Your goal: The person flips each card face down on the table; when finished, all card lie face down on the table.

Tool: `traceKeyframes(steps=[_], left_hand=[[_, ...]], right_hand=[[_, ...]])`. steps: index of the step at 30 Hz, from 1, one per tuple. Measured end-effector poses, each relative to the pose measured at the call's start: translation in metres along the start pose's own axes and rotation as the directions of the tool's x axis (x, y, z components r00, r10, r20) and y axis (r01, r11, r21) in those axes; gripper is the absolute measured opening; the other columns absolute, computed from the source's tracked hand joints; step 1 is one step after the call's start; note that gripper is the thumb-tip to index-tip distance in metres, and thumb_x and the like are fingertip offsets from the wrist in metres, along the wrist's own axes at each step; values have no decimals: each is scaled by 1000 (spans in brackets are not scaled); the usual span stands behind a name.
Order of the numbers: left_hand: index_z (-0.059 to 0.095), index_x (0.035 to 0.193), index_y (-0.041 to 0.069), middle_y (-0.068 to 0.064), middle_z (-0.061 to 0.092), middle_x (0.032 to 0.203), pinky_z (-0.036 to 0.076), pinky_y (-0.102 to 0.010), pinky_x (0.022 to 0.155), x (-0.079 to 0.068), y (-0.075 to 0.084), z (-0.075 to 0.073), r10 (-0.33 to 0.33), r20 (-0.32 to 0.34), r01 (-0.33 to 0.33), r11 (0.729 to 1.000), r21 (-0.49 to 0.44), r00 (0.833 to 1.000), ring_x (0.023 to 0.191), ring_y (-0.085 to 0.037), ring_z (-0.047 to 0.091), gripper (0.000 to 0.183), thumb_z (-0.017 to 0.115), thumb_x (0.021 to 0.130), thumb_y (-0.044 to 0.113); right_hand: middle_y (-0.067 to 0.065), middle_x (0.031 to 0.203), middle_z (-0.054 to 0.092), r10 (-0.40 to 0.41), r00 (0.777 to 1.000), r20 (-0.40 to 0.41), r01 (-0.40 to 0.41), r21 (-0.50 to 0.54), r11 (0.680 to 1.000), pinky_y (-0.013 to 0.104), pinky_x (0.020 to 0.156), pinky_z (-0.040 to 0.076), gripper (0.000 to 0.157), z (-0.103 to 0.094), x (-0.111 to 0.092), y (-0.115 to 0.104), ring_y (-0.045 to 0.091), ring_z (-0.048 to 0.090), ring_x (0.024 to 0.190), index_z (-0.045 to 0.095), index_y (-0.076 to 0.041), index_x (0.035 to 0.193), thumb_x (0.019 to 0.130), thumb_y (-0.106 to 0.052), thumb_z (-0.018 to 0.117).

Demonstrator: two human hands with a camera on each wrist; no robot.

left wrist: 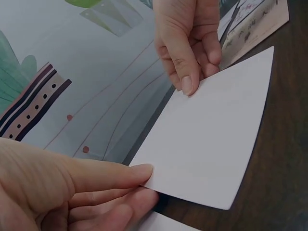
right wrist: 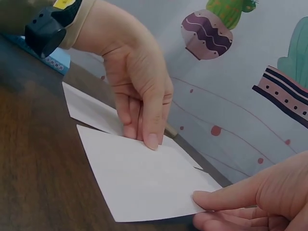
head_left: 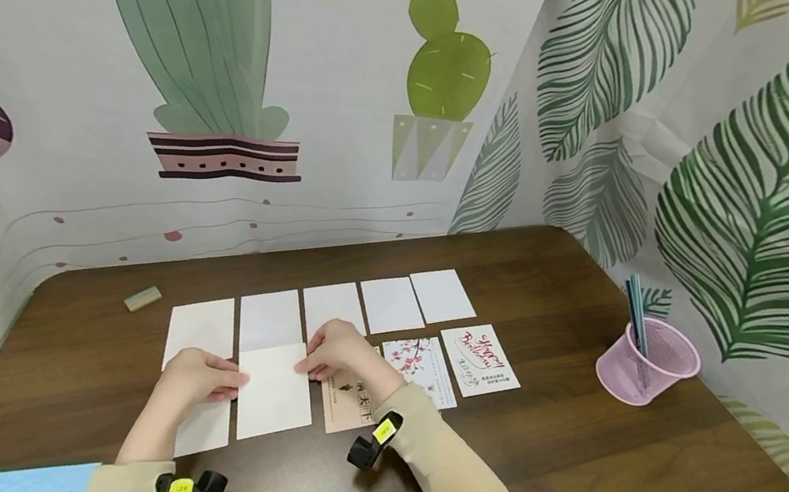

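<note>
Here, left hand (head_left: 200, 380) and right hand (head_left: 337, 351) each pinch an opposite edge of a blank white card (head_left: 273, 390), second in the near row on the worktop (head_left: 556, 425).

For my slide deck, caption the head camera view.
Both hands, left and right, pinch a blank white card at its edges, among two rows of cards on a table.
</note>
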State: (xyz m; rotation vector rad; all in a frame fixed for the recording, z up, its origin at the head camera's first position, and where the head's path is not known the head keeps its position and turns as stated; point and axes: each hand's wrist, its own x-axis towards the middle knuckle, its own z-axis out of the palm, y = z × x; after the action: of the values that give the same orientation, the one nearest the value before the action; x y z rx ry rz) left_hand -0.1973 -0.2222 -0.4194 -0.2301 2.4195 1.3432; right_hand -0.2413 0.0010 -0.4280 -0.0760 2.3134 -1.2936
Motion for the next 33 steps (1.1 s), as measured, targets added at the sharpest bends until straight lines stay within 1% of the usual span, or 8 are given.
traceKeyframes(steps=[3, 7, 12, 18, 25, 31, 33], left_hand=[[67, 102, -14, -4, 70, 71, 58, -23, 61, -1, 2, 0, -27, -12, 28, 999, 27, 1000, 62, -8, 66, 32, 77, 82, 9], [68, 97, -12, -2, 69, 66, 57, -21, 58, -1, 3, 0, -42, -22, 43, 997, 64, 999, 58, -6, 66, 29, 79, 80, 10], [70, 90, -9, 0, 67, 61, 56, -21, 56, -1, 5, 0, -46, -37, 50, 992, 115, 998, 54, -6, 64, 26, 80, 79, 13], [71, 88, -7, 2, 67, 59, 54, -21, 55, -3, 6, 0, -40, -52, 48, 984, 172, 998, 53, -7, 64, 27, 81, 78, 16], [72, 88, -6, 2, 67, 60, 53, -21, 56, -2, 3, 1, -55, -57, 63, 984, 169, 997, 53, -6, 65, 27, 83, 77, 17], [75, 87, -3, 4, 67, 58, 50, -22, 55, -2, 4, 1, -41, -69, 54, 979, 198, 997, 53, -7, 64, 27, 83, 76, 21], [75, 87, -2, 4, 67, 58, 49, -22, 55, -2, 5, 0, -38, -70, 51, 980, 193, 997, 53, -7, 64, 28, 83, 76, 22]], right_hand=[[8, 63, 68, 3, 1000, -24, -4, -27, 1000, 21, 52, 56, 18, 2, -1, 0, 9, 60, 48, 65, -3, 83, 78, -7, 82], [7, 60, 67, 15, 999, -43, -17, -48, 999, 20, 50, 55, 18, 3, -1, 0, 8, 58, 45, 65, -4, 78, 77, -8, 83], [6, 59, 67, 23, 998, -62, -28, -86, 996, 19, 49, 55, 19, 5, -1, -1, 8, 58, 45, 66, -4, 74, 76, -9, 84], [6, 58, 66, -1, 997, -82, -9, -120, 993, 19, 48, 54, 19, 7, -2, 0, 8, 59, 45, 67, -3, 73, 75, -10, 85], [4, 54, 65, -4, 996, -90, -9, -143, 990, 18, 47, 53, 20, 9, -2, 0, 7, 57, 43, 66, -4, 71, 75, -11, 84], [3, 53, 64, -15, 995, -94, 2, -141, 990, 17, 46, 52, 20, 9, -3, 0, 6, 57, 42, 66, -4, 69, 75, -10, 84], [3, 53, 64, -18, 995, -93, 5, -141, 990, 17, 46, 52, 21, 9, -3, 0, 6, 56, 42, 66, -5, 68, 75, -10, 84]])
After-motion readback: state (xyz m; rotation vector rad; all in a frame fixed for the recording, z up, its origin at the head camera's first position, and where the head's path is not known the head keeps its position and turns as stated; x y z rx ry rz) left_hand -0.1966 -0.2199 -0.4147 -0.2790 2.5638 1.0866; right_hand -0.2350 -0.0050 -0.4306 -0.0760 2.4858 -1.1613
